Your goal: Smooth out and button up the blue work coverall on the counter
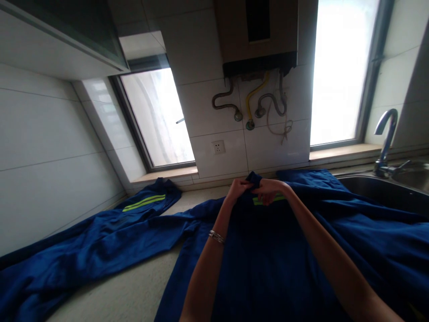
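Note:
A dark blue work jacket (pixel 264 259) with a yellow-green stripe lies spread over the counter in front of me, its lower part running out of view. My left hand (pixel 238 189) has its fingers closed on the jacket's raised collar. Right beside it, my right hand (pixel 271 188) grips the same collar from the other side, its fingers curled down over the cloth near the stripe. The fingertips of both hands are partly hidden in the fabric. One long blue sleeve (pixel 134 237) stretches leftward.
More blue cloth with two yellow-green bands (pixel 144 202) rests by the left window. Blue fabric also lies at the right, near the sink (pixel 378 190) and its curved faucet (pixel 387 134). A water heater (pixel 259 31) with pipes hangs above a wall socket (pixel 218 146).

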### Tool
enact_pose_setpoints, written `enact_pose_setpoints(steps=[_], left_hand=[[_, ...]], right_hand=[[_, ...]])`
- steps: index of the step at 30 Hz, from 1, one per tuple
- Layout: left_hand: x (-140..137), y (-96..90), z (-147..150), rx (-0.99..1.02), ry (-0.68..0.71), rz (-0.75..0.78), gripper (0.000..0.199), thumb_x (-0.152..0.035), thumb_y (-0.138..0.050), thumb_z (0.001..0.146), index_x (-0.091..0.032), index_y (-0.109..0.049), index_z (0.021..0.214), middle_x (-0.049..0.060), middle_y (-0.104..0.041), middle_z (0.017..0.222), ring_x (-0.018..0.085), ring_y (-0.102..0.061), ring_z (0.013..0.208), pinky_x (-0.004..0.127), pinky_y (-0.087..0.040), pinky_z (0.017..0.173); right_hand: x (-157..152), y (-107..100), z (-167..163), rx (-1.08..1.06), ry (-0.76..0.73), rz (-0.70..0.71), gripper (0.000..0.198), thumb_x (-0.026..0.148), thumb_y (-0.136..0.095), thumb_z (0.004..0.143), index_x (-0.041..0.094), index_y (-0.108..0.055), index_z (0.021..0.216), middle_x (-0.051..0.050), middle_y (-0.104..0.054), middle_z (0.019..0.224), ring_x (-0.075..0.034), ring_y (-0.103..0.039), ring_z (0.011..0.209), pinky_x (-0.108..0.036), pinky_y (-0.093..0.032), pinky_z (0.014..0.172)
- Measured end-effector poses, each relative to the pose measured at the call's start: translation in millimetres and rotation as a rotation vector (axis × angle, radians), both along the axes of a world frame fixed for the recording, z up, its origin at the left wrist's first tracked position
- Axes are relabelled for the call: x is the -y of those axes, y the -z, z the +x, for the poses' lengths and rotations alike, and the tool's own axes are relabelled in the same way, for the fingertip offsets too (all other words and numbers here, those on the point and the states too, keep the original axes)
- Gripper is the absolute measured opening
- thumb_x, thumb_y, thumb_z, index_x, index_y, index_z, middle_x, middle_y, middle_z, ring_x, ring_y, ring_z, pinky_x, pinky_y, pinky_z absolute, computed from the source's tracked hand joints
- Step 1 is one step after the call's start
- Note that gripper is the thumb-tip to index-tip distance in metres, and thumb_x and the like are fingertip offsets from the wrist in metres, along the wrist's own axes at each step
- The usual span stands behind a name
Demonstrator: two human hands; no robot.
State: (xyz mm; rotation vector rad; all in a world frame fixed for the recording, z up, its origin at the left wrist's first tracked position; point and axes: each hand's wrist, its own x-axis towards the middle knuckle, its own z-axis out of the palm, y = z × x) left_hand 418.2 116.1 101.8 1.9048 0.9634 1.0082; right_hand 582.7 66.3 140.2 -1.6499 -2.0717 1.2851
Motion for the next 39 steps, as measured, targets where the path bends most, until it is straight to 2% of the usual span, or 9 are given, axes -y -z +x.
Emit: enact_pose_setpoints(steps=[6, 10, 16, 21, 23, 27, 32, 37, 39], left_hand=[[-1.4, -1.9, 3.1, 0.057, -0.068, 0.003, 0.029, -0.036, -0.062, 0.071, -0.010, -0.071, 0.080, 0.001, -0.061, 0.060, 0.010, -0.051, 0.052, 0.019, -0.037, 0.047], [-1.1, -6.5, 4.3, 0.078, -0.117, 0.107, 0.028, -0.036, -0.059, 0.074, -0.011, -0.069, 0.078, 0.001, -0.062, 0.064, 0.011, -0.052, 0.057, 0.020, -0.037, 0.049], [5.0, -9.2, 6.0, 0.058, -0.064, 0.176, 0.017, -0.029, -0.058, 0.074, -0.015, -0.066, 0.069, 0.003, -0.067, 0.071, 0.014, -0.053, 0.063, 0.024, -0.040, 0.056], [8.2, -7.4, 7.9, 0.037, -0.046, 0.172, 0.014, -0.030, -0.061, 0.073, -0.018, -0.066, 0.077, 0.004, -0.070, 0.081, 0.017, -0.057, 0.073, 0.025, -0.044, 0.063], [8.3, -6.4, 6.8, 0.027, 0.001, 0.172, 0.015, -0.031, -0.062, 0.072, -0.018, -0.066, 0.079, 0.004, -0.070, 0.084, 0.017, -0.058, 0.074, 0.026, -0.045, 0.064], [8.9, -3.6, 5.1, -0.028, 0.134, 0.166, 0.014, -0.030, -0.062, 0.073, -0.019, -0.067, 0.081, 0.002, -0.071, 0.083, 0.017, -0.060, 0.074, 0.026, -0.046, 0.066], [13.7, -8.7, 1.0, -0.101, 0.188, 0.255, 0.020, -0.031, -0.057, 0.078, -0.018, -0.067, 0.091, 0.004, -0.070, 0.089, 0.018, -0.062, 0.078, 0.027, -0.047, 0.069], [21.1, -36.1, -39.9, -0.402, -0.082, 0.500, 0.055, -0.047, -0.066, 0.072, -0.016, -0.055, 0.117, 0.011, -0.059, 0.119, 0.024, -0.055, 0.108, 0.033, -0.042, 0.092], [23.5, -43.5, -58.7, -0.618, -0.176, 0.434, 0.082, -0.058, -0.069, 0.062, -0.015, -0.045, 0.128, 0.014, -0.050, 0.130, 0.027, -0.048, 0.118, 0.035, -0.039, 0.097]], right_hand=[[-1.1, 5.3, 14.4, -0.099, -0.071, -0.051, 0.026, 0.037, -0.065, 0.072, 0.012, -0.065, 0.080, -0.008, -0.069, 0.069, -0.017, -0.066, 0.062, -0.023, -0.051, 0.050], [-0.7, 12.8, 22.4, -0.106, -0.152, -0.130, 0.043, 0.042, -0.072, 0.065, 0.016, -0.066, 0.099, -0.007, -0.070, 0.077, -0.017, -0.067, 0.068, -0.021, -0.051, 0.051], [1.3, 8.4, 21.4, -0.260, -0.159, -0.085, 0.055, 0.060, -0.066, 0.065, 0.009, -0.066, 0.086, -0.015, -0.069, 0.093, -0.019, -0.066, 0.077, -0.018, -0.050, 0.050], [-2.7, 5.1, 25.0, -0.089, -0.078, -0.078, 0.044, 0.052, -0.071, 0.065, 0.011, -0.065, 0.080, -0.010, -0.069, 0.073, -0.018, -0.066, 0.064, -0.023, -0.051, 0.050], [-1.0, -4.4, 30.9, 0.007, 0.002, 0.074, 0.040, 0.050, -0.070, 0.067, 0.011, -0.066, 0.076, -0.009, -0.068, 0.066, -0.018, -0.065, 0.060, -0.024, -0.051, 0.051], [4.7, -25.0, 40.7, -0.054, 0.192, 0.774, 0.043, 0.046, -0.069, 0.068, 0.015, -0.068, 0.098, -0.008, -0.070, 0.090, -0.021, -0.064, 0.082, -0.024, -0.050, 0.066], [-5.4, -13.7, 38.8, -0.151, -0.042, 0.662, 0.037, 0.041, -0.066, 0.068, 0.014, -0.070, 0.094, -0.003, -0.070, 0.089, -0.020, -0.062, 0.085, -0.023, -0.047, 0.067], [-32.3, 8.9, 43.2, -0.279, 0.187, 0.868, 0.028, 0.038, -0.064, 0.070, 0.012, -0.071, 0.078, -0.001, -0.066, 0.069, -0.017, -0.059, 0.069, -0.022, -0.043, 0.059], [-42.9, 15.9, 46.5, -0.339, 0.270, 0.932, 0.026, 0.037, -0.063, 0.070, 0.013, -0.070, 0.076, 0.000, -0.064, 0.064, -0.016, -0.058, 0.067, -0.023, -0.043, 0.058]])
